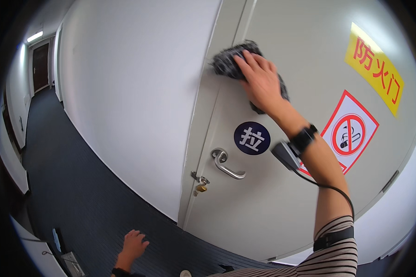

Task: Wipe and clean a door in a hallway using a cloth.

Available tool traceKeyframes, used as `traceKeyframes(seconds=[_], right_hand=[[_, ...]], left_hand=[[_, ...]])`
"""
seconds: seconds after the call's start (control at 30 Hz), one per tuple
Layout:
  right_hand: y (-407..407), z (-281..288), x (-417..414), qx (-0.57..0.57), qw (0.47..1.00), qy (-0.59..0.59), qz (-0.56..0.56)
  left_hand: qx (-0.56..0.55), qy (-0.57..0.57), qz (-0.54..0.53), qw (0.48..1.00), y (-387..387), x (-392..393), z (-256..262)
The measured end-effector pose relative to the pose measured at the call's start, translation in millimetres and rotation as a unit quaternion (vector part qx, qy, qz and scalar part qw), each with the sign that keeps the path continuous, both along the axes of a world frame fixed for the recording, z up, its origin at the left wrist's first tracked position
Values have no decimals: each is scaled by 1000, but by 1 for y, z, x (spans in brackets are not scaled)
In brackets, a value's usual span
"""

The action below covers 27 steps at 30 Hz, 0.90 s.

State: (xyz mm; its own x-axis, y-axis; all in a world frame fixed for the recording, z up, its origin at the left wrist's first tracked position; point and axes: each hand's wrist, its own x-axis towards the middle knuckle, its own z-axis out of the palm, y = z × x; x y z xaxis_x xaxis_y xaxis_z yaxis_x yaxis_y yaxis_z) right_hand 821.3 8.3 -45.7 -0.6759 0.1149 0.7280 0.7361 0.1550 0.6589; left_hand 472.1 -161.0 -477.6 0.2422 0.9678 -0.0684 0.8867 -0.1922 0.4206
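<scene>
My right hand holds a dark grey patterned cloth flat against the upper part of a grey-beige door. The cloth reaches over the door's left edge onto the frame, and one end hangs below my palm. Both cloth and fingers are slightly blurred. Below them are a round dark blue sticker and a metal lever handle. A brass padlock hangs from a hasp at the door's edge. Down at the lower left, my left hand hangs in the air above the floor, holding nothing, its fingers a little apart.
A yellow sign and a no-smoking sign are stuck on the door. The white wall meets the door frame on the left. A dark-floored corridor runs to a brown door. A cable trails from my right wrist device.
</scene>
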Motion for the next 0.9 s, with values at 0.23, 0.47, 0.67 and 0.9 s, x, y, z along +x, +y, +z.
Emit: traceKeyframes(seconds=[0.23,0.47,0.67,0.9], right_hand=[[27,3,-12,-60,990,-10,-130],[24,-9,-8,-22,994,24,-106],[17,-25,-2,4,993,-9,-119],[11,-19,-13,-62,979,2,-195]], left_hand=[[139,-99,-83,982,38,48,19],[25,-80,21,996,-4,-8,6],[-106,25,34,993,-48,-73,-60],[-9,-67,62,996,-11,-47,-11]])
